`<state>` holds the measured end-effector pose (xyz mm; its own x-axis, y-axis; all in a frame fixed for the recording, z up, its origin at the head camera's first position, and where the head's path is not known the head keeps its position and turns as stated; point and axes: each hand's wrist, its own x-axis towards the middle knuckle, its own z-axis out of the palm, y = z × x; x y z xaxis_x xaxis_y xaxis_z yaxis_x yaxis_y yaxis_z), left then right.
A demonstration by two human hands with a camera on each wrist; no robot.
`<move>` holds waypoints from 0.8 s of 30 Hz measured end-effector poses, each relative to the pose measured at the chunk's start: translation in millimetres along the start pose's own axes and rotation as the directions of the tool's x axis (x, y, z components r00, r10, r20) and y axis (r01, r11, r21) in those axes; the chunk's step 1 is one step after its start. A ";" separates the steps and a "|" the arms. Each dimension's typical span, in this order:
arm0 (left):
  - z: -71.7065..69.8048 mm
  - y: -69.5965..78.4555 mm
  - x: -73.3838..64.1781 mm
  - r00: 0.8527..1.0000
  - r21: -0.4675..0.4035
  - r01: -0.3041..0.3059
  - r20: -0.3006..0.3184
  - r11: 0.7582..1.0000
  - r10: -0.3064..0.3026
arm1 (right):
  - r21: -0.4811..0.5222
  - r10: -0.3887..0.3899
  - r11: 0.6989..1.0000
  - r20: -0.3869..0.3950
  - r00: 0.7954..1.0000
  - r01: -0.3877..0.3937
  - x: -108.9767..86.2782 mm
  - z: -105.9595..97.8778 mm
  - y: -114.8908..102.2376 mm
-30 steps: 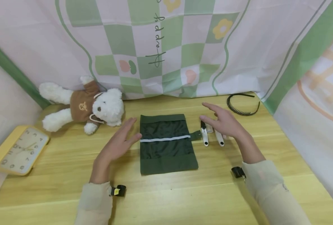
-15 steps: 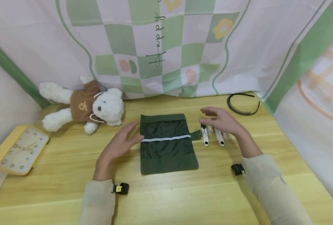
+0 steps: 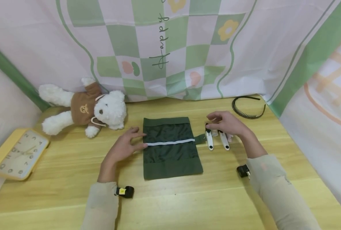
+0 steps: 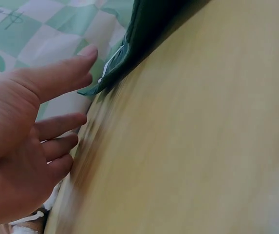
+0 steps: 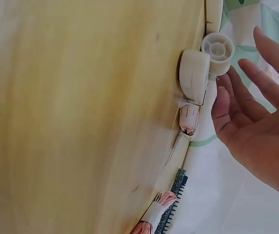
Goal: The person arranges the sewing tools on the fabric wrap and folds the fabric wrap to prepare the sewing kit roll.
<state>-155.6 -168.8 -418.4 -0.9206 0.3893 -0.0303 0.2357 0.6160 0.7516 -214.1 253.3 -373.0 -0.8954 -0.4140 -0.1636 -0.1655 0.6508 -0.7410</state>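
A dark green fabric roll-up pouch (image 3: pixel 171 167) lies spread flat on the table, a white elastic strip across its middle. My left hand (image 3: pixel 120 148) is at its left edge, thumb and fingers apart, fingertips right at the cloth; the pouch edge (image 4: pixel 149 34) rises past the thumb in the left wrist view. Right of the pouch's tab lie two white-handled tools (image 3: pixel 210 141) with black tips. My right hand (image 3: pixel 229 123) hovers over their upper ends, fingers loosely bent and spread. A white spool (image 5: pixel 218 48) stands close to those fingers in the right wrist view.
A white plush bear (image 3: pixel 111 110) in a brown top lies at the back left, a yellow clock (image 3: pixel 25 153) in front of it. Back right is a black toothed headband (image 3: pixel 246 115). Bundled red-and-white thread (image 5: pixel 151 214) shows low in the right wrist view. A checked curtain (image 3: pixel 176 48) hangs behind.
My left hand has shifted slightly right and its fingers have bent toward the pouch edge. The right hand has lowered over the white tools, its fingers bending more.
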 end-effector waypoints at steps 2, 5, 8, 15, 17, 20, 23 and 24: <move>0.8 -0.1 0.6 1.000 -0.007 -0.007 0.007 1.000 0.007 | -0.019 0.000 1.000 0.003 1.000 0.000 1.3 -0.1 0.8; 1.5 0.9 1.1 1.000 -0.030 -0.004 0.015 1.000 0.004 | -0.044 0.007 0.999 0.014 1.000 -0.007 3.2 -0.3 2.1; 2.2 1.3 2.2 1.000 -0.038 -0.003 0.017 0.999 0.004 | -0.068 0.018 0.998 0.031 0.999 -0.016 4.6 -0.4 2.2; 4.1 1.3 5.5 1.000 -0.027 0.013 0.024 1.000 -0.012 | -0.089 0.059 0.995 0.053 0.997 -0.054 6.9 2.2 1.0; 4.2 0.8 5.5 0.999 -0.029 0.019 0.027 0.999 -0.018 | -0.106 0.065 0.993 0.063 0.996 -0.058 8.9 3.2 1.2; 4.0 0.4 5.0 0.999 -0.034 0.020 0.028 0.999 -0.019 | -0.128 0.073 0.990 0.072 0.995 -0.063 12.6 4.4 2.1; 3.9 0.0 4.8 1.000 -0.032 0.012 0.027 0.999 -0.012 | -0.138 0.077 0.988 0.075 0.994 -0.066 15.4 5.3 1.9; 3.8 0.1 4.8 1.000 -0.030 0.010 0.026 1.000 -0.009 | -0.139 0.079 0.988 0.078 0.994 -0.068 16.0 5.6 1.4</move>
<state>-158.8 -164.3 -421.0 -0.9141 0.4017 -0.0542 0.2176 0.5991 0.7705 -226.4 244.0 -380.3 -0.8708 -0.4096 -0.2718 -0.1605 0.7595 -0.6303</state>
